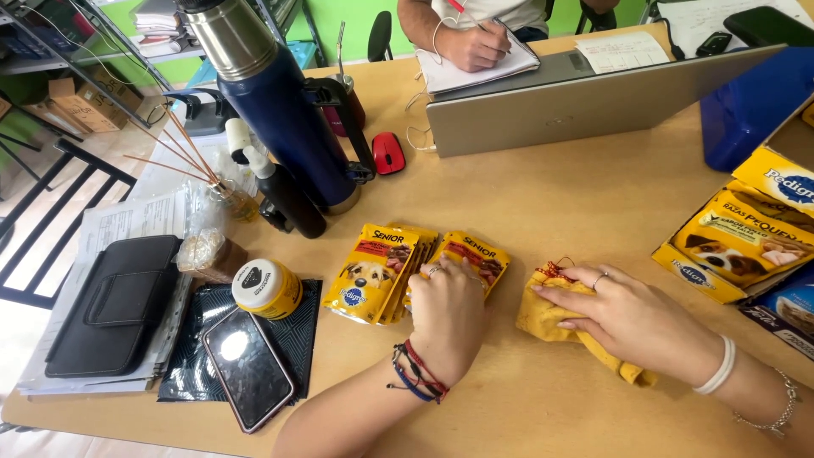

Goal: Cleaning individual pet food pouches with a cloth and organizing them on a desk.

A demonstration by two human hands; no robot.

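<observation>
Resting on the fanned stack of yellow foil pet-food pouches point(381, 271), your left hand point(447, 315) lies palm down with the fingers curled loosely over the top pouch, pressing on it rather than closed around it; the pouches lie flat on the light wooden table point(543, 212), overlapping one another just in front of you. Your right hand point(632, 318) is spread almost flat, fingers extended and a little apart, pinning a crumpled yellow cloth bag point(547, 315) with a red drawstring at its mouth against the tabletop; the hand grips nothing, it only presses down. The bag sits just beside the pouches, to their right, and the two hands are near each other without touching. To your left a black smartphone point(248, 366) lies face up on a dark patterned mat point(305, 318), with a small round yellow jar with a white lid point(267, 288) on the mat beside it and a black leather wallet point(114, 305) on a stack of papers further left. Behind the pouches stands a tall dark blue thermos with a steel top point(284, 110). At the right edge an open yellow carton point(746, 237) holds more pouches. Across the table a grey laptop point(585, 97) stands open, and behind it another person's hand point(475, 44) rests on a notebook
</observation>
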